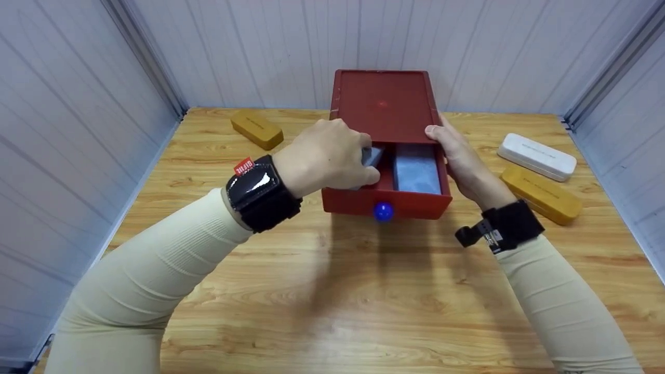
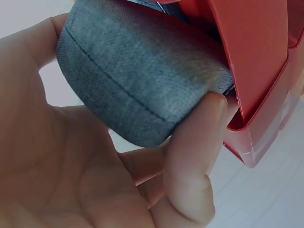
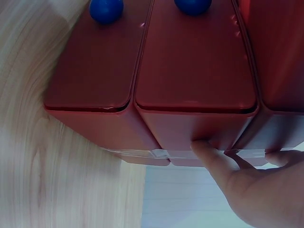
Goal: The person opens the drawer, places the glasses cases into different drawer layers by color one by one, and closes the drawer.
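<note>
A red drawer unit (image 1: 384,106) stands on the table with its top drawer (image 1: 415,204) pulled out. My left hand (image 1: 330,156) reaches into the drawer from the left and grips a blue-grey, fabric-covered glasses case (image 2: 133,80) between thumb and fingers. That case is tilted, and a stitched seam shows along it in the left wrist view. Another blue-grey glasses case (image 1: 417,169) lies in the right side of the drawer. With its thumb at the top edge and extended fingers against the side, my right hand (image 1: 462,158) presses on the unit.
One mustard-yellow case (image 1: 257,129) lies at the back left. To the right are a white case (image 1: 537,156) and another yellow case (image 1: 541,194). Below the pulled-out drawer, shut drawers (image 3: 194,61) bear blue knobs. Pale panels (image 1: 301,47) wall the table in.
</note>
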Demonstrator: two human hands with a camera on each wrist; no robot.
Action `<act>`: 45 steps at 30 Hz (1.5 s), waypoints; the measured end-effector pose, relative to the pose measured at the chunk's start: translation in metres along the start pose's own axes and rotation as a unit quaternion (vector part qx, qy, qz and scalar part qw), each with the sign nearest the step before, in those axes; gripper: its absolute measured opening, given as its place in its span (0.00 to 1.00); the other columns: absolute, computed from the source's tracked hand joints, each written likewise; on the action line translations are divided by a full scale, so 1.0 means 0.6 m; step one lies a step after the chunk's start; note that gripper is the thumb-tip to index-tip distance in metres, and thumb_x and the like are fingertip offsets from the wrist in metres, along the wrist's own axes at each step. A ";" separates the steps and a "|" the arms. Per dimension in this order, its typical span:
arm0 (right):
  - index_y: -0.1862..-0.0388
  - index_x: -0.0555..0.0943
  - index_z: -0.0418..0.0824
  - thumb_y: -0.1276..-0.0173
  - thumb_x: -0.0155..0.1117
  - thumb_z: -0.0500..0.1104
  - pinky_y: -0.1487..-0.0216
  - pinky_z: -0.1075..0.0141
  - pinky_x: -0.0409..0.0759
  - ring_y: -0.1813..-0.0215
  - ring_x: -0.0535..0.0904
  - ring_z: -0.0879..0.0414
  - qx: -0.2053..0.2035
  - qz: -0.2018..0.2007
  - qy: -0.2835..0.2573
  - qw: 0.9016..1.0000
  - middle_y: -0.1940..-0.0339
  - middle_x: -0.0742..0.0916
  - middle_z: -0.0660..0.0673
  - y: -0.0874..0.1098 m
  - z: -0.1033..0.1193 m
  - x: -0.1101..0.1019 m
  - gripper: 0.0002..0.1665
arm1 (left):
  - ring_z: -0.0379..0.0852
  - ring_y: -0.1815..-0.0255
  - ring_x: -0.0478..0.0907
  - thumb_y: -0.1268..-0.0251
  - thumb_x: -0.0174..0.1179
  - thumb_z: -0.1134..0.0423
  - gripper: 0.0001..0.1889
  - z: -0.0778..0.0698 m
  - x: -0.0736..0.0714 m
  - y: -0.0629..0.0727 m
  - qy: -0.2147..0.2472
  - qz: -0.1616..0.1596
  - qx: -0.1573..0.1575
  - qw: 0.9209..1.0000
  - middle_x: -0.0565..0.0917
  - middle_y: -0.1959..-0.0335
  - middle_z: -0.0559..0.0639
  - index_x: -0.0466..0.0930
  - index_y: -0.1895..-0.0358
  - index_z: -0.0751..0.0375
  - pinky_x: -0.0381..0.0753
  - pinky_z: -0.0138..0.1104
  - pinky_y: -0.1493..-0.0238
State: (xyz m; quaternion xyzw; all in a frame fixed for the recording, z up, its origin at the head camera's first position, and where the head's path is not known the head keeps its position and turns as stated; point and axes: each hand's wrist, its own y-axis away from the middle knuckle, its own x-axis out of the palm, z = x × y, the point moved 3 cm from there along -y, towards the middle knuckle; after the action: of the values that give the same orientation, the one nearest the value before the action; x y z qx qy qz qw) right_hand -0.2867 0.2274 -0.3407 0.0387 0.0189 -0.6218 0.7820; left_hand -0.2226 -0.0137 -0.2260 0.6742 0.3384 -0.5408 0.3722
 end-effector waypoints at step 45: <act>0.11 0.48 0.67 0.21 0.48 0.60 0.33 0.49 0.70 0.25 0.67 0.46 0.005 -0.006 0.013 1.000 0.16 0.64 0.47 0.005 0.000 -0.004 0.43 | 0.60 0.50 0.86 0.29 0.61 0.32 0.34 -0.011 0.054 -0.022 -0.114 -0.103 -0.094 0.984 0.79 0.47 0.62 0.74 0.41 0.60 0.92 0.45 0.57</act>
State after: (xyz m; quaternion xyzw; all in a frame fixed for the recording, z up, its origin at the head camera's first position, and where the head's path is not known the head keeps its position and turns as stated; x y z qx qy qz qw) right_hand -0.2842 0.2302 -0.3407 0.0503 0.0263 -0.6260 0.7778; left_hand -0.2248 0.0006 -0.2583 0.5315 0.4111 -0.6153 0.4123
